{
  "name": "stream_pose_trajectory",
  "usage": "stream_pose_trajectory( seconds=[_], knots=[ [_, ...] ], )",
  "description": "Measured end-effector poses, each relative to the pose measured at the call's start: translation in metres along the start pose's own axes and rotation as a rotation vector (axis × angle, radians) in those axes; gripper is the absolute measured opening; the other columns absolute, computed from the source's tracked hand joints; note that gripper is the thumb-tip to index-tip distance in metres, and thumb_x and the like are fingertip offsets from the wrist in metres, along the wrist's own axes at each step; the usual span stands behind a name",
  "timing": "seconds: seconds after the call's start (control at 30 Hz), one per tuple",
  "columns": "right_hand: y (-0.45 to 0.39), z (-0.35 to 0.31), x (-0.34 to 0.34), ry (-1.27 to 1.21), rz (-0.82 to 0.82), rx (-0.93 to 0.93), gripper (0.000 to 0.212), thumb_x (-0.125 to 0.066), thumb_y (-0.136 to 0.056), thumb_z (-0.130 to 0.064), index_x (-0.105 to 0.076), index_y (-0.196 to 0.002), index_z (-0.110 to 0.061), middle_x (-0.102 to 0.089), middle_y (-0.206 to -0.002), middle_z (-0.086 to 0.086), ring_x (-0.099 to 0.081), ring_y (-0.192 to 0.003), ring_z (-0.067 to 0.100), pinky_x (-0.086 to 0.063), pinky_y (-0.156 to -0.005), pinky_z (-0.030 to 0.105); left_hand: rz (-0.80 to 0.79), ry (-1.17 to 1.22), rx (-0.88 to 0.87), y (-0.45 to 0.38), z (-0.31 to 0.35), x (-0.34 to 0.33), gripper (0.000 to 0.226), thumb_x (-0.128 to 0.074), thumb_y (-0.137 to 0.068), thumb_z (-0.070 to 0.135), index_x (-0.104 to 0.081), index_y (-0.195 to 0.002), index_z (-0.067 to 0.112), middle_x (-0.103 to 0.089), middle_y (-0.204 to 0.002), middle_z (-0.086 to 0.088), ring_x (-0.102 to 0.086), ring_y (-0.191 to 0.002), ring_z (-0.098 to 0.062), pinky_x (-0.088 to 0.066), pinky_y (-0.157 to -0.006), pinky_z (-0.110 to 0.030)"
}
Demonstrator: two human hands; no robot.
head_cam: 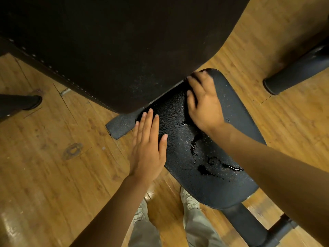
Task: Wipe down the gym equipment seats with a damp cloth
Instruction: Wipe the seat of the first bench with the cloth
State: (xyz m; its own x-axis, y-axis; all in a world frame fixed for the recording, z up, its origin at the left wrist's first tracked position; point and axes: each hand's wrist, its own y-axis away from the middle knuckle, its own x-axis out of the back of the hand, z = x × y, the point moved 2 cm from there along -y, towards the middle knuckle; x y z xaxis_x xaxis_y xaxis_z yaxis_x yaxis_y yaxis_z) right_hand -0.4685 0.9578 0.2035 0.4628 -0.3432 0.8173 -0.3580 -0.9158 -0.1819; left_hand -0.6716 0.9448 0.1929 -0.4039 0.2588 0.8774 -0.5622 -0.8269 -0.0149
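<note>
Beneath you, the wooden floor (53, 175) carries a dark machine foot (121, 124), black rubber-capped legs (277, 84) — and your own two shoes (189, 200), planted beside the seat post.

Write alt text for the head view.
Seen from above, a left hand lies flat on a wet black padded seat while the right hand presses near the backrest pad. Water pools mid-seat; no cloth is visible.

Far end of the seat (204, 154) hidden under the backrest pad (115, 50). My right hand (203, 104) is motion-blurred; can't tell if it holds a cloth. Forearms cut off by the frame.
</note>
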Motion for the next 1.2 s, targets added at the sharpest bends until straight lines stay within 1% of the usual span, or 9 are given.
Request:
stream_pose_trajectory(
  seconds=[0.2,0.43,0.5,0.6,0.77,0.93,1.03,1.13,1.2],
  knots=[
    [0.02,0.011,0.011,0.026,-0.207,0.396,0.039,-0.047,-0.103,-0.018,-0.058,-0.135,0.002,-0.049,-0.144,0.024,-0.038,-0.141,0.039,-0.032,-0.118,0.048,0.075,0.005,0.061,-0.011,0.012,-0.008,0.052,-0.031,-0.105,0.029,-0.041,-0.149,0.003,-0.031,-0.161,-0.011,-0.022,-0.151,-0.023,-0.015,-0.124,-0.043],
    [-0.04,0.062,0.024,0.054,-0.003,-0.06,0.046,-0.043,-0.1,-0.026,-0.057,-0.134,0.001,-0.049,-0.142,0.023,-0.047,-0.132,0.04,-0.037,-0.114,0.04,0.089,-0.067,0.011,-0.013,0.013,-0.012,0.051,-0.031,-0.106,0.028,-0.038,-0.151,0.006,-0.031,-0.161,-0.013,-0.021,-0.152,-0.026,-0.014,-0.124,-0.046],
    [-0.034,0.06,0.023,0.057,-0.008,-0.029,0.042,-0.046,-0.1,-0.022,-0.058,-0.134,0.001,-0.05,-0.141,0.022,-0.046,-0.133,0.04,-0.035,-0.115,0.041,0.096,-0.081,0.007,-0.013,0.012,-0.013,0.051,-0.031,-0.106,0.028,-0.038,-0.151,0.005,-0.031,-0.16,-0.013,-0.022,-0.151,-0.027,-0.015,-0.124,-0.047],
    [0.0,0.05,0.027,0.039,-0.064,0.145,0.039,-0.048,-0.102,-0.016,-0.057,-0.134,0.003,-0.049,-0.143,0.024,-0.04,-0.139,0.042,-0.032,-0.115,0.056,0.105,-0.125,0.009,-0.013,0.013,-0.014,0.051,-0.031,-0.105,0.026,-0.039,-0.151,0.005,-0.032,-0.16,-0.014,-0.024,-0.151,-0.028,-0.018,-0.123,-0.049],
    [0.064,0.043,0.046,0.027,-0.202,0.332,0.04,-0.056,-0.101,-0.021,-0.059,-0.136,-0.003,-0.047,-0.15,0.015,-0.033,-0.147,0.032,-0.031,-0.118,0.055,0.088,-0.232,0.005,-0.011,0.016,-0.015,0.051,-0.029,-0.106,0.025,-0.037,-0.151,0.004,-0.031,-0.16,-0.017,-0.025,-0.15,-0.03,-0.023,-0.121,-0.052],
    [0.047,0.043,0.047,0.049,-0.141,0.373,0.029,-0.062,-0.098,-0.017,-0.069,-0.122,-0.002,-0.055,-0.141,0.018,-0.048,-0.137,0.032,-0.037,-0.114,0.055,0.074,-0.205,-0.024,-0.013,0.024,-0.014,0.05,-0.028,-0.102,0.019,-0.041,-0.148,0.004,-0.035,-0.158,-0.016,-0.028,-0.149,-0.029,-0.027,-0.12,-0.05],
    [0.043,0.043,0.038,0.084,-0.13,0.406,0.033,-0.056,-0.1,-0.008,-0.062,-0.131,-0.001,-0.057,-0.141,0.014,-0.05,-0.135,0.031,-0.035,-0.116,0.052,0.091,-0.093,-0.04,-0.017,0.032,-0.015,0.052,-0.029,-0.097,0.014,-0.047,-0.145,0.005,-0.038,-0.157,-0.013,-0.03,-0.148,-0.026,-0.024,-0.122,-0.047],
    [0.03,0.058,0.037,0.152,-0.106,0.405,0.033,-0.045,-0.104,-0.014,-0.064,-0.131,-0.005,-0.056,-0.143,0.011,-0.048,-0.136,0.034,-0.034,-0.116,0.052,0.134,-0.024,-0.005,-0.021,0.034,-0.019,0.046,-0.034,-0.103,0.02,-0.051,-0.144,0.007,-0.041,-0.156,-0.009,-0.031,-0.148,-0.022,-0.019,-0.124,-0.041],
    [0.008,0.068,0.038,0.132,-0.069,0.292,0.038,-0.041,-0.106,-0.02,-0.062,-0.132,-0.003,-0.055,-0.144,0.013,-0.048,-0.134,0.037,-0.037,-0.113,0.055,0.161,-0.03,-0.002,-0.02,0.034,-0.022,0.044,-0.037,-0.105,0.025,-0.051,-0.143,0.008,-0.042,-0.155,-0.008,-0.033,-0.147,-0.02,-0.02,-0.123,-0.041]
  ],
)
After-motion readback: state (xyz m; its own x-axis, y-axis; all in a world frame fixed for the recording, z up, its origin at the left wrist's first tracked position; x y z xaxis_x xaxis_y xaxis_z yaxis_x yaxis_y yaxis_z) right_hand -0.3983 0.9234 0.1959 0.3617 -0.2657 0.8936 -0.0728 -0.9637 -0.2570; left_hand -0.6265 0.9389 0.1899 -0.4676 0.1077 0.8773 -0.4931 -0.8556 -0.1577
